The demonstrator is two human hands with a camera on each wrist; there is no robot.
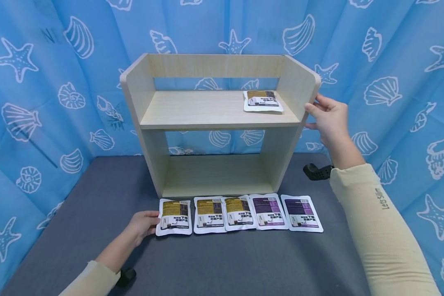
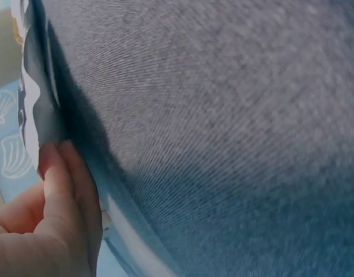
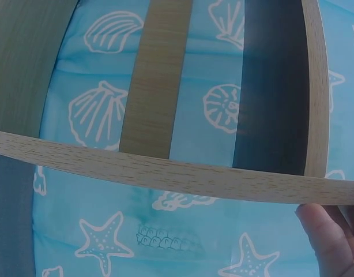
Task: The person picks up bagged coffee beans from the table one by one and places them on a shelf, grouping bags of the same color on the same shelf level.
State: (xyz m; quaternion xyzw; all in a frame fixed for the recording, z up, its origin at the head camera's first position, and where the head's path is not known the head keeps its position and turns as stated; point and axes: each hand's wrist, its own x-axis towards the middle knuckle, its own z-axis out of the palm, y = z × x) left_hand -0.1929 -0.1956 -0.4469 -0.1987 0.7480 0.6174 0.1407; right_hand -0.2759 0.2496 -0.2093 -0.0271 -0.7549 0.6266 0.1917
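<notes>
A small two-tier wooden shelf (image 1: pixel 200 111) stands on the grey cloth. My right hand (image 1: pixel 331 121) grips the outer edge of its right side panel; the right wrist view shows the thumb (image 3: pixel 324 236) against that edge. At the left end of a row of flat white-edged packets, my left hand (image 1: pixel 142 225) pinches the side of a gold-and-white packet (image 1: pixel 175 217). In the left wrist view the packet (image 2: pixel 31 109) is edge-on, with fingertips (image 2: pixel 53 158) at its border. Another gold-and-white packet (image 1: pixel 262 101) lies on the upper tier, at the right.
Right of the held packet lie two gold packets (image 1: pixel 209 214) (image 1: pixel 239 213) and two purple packets (image 1: pixel 269 211) (image 1: pixel 301 213), in front of the shelf's base. A blue curtain (image 1: pixel 403 61) with shell prints hangs behind and at both sides. Grey cloth (image 1: pixel 222 263) covers the table.
</notes>
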